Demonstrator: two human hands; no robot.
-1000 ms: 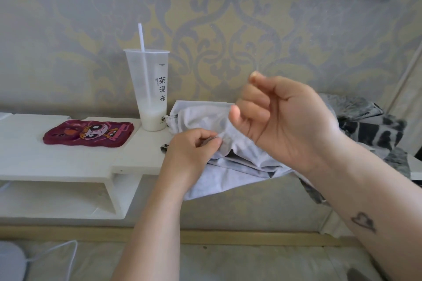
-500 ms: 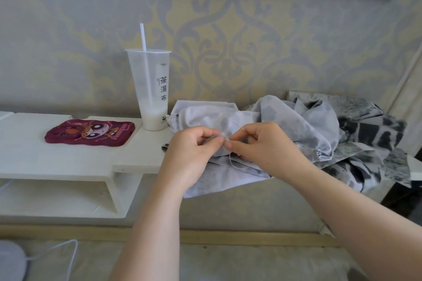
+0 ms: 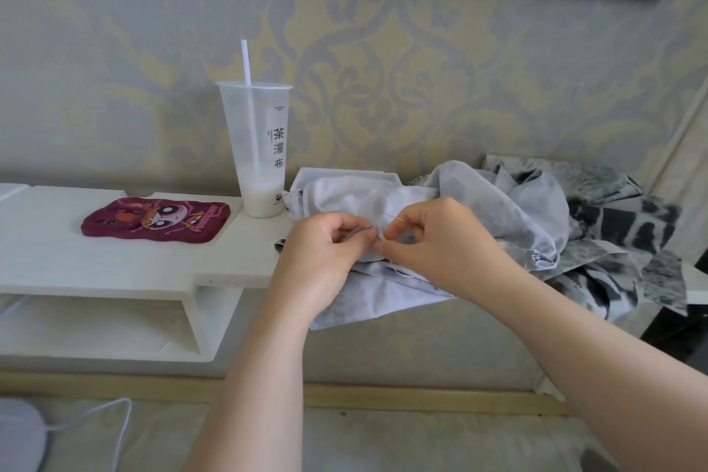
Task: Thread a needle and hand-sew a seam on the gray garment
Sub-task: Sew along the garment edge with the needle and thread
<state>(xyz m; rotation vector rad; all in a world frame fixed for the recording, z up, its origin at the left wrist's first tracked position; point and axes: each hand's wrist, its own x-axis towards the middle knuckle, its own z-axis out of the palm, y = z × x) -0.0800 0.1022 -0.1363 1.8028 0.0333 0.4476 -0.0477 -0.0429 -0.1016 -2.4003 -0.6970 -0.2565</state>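
Fingers (image 3: 346, 222) of the left hand (image 3: 322, 253) pinch a small fold of the crumpled, soft gray garment (image 3: 498, 211), while the fingers of the right hand (image 3: 444, 245) close on a thin metal needle (image 3: 393, 218) whose bare end juts out just above them, toward the wall. The two sets of fingertips almost touch, with the pinched fold between them. The rest of the garment bunches behind and to the right of the fingers and spills below them over the edge of the white painted counter (image 3: 115, 264). Any thread is too fine to make out.

The fabric looks light, limp and easily rumpled, so it likely needs holding taut right beside the stitch line, as the left hand does. The needle is stiff, slick and sharp, and is probably best gripped at mid-shaft.

Beyond the right hand's fingers lies a black-and-white patterned cloth (image 3: 620, 226). Well left of the fingers stands a tall frosted plastic cup (image 3: 260, 165) with a white straw (image 3: 246, 61) and a little milky drink. Farther left, a glossy maroon phone case (image 3: 153, 220) with a cartoon face lies flat.
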